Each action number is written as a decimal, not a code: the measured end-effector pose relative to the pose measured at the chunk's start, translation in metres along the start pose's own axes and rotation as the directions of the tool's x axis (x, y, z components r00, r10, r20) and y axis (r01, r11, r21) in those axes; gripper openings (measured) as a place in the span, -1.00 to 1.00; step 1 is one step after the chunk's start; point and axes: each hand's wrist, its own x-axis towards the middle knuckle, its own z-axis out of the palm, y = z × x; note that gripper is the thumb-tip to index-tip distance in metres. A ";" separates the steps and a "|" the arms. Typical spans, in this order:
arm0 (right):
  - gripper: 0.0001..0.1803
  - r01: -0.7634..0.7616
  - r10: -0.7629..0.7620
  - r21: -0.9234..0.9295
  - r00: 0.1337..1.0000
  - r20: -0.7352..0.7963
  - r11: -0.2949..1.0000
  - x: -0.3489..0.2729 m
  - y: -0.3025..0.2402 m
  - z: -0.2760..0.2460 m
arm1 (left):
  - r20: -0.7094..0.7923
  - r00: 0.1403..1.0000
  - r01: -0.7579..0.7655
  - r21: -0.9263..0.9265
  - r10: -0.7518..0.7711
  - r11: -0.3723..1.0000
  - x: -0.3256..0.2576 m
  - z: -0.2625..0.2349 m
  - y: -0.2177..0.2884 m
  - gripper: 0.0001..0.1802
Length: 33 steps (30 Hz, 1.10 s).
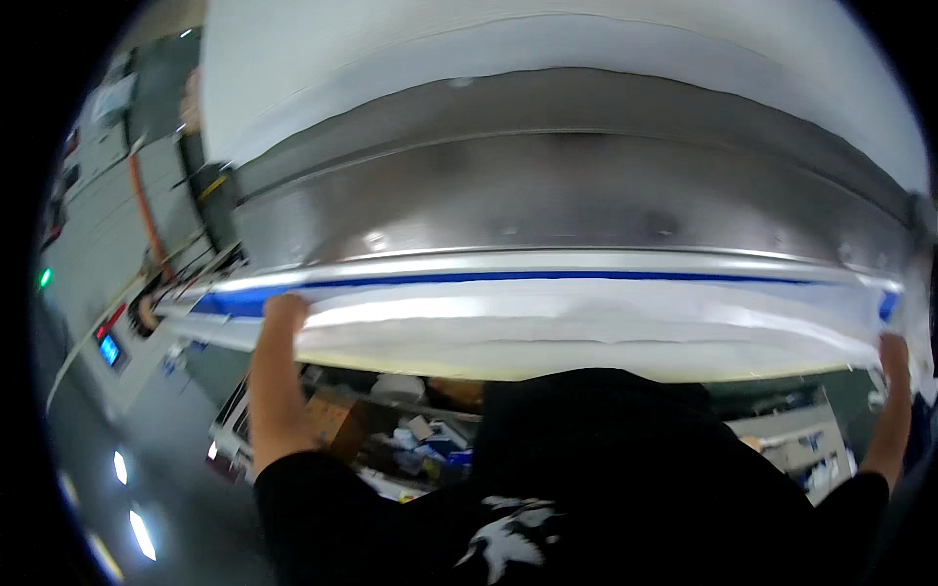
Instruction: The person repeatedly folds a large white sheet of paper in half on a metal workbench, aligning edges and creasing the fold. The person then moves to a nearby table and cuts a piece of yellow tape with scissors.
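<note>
A wide white sheet (pixel 547 327) spans the front of a machine from side to side, with creases running along its length. My left hand (pixel 285 308) is closed at the sheet's left end, beside a blue strip. At the right end my right hand (pixel 891 350) is closed on the same sheet; its fingers are partly hidden. Behind the sheet's far edge runs a long blue band (pixel 547 276), widening into a blue patch near my left hand. The sheet's near edge has a pale yellow border (pixel 459 370) in front of my body.
A curved metal cover (pixel 576 186) rises beyond the blue band, with white material (pixel 547 34) above it. At left stands a panel with a small lit screen (pixel 109 350). Under the sheet is a cardboard box (pixel 337 425) with various small items.
</note>
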 end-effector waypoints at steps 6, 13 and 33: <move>-0.82 0.145 -0.156 -0.064 0.958 -0.242 0.987 0.002 0.032 0.045 | -0.094 0.883 0.416 -0.296 -0.460 0.860 0.000 -0.003 -0.022 -0.71; -0.80 0.152 -0.148 0.044 0.985 -0.083 0.987 0.025 -0.028 -0.010 | -0.598 0.517 -0.007 -0.719 -0.613 0.695 0.008 0.008 -0.013 -0.66; -0.65 0.123 -0.118 0.203 0.992 -0.038 0.971 0.035 -0.191 -0.182 | -0.754 0.189 -0.498 -0.625 -0.629 0.601 -0.005 -0.120 0.099 -0.70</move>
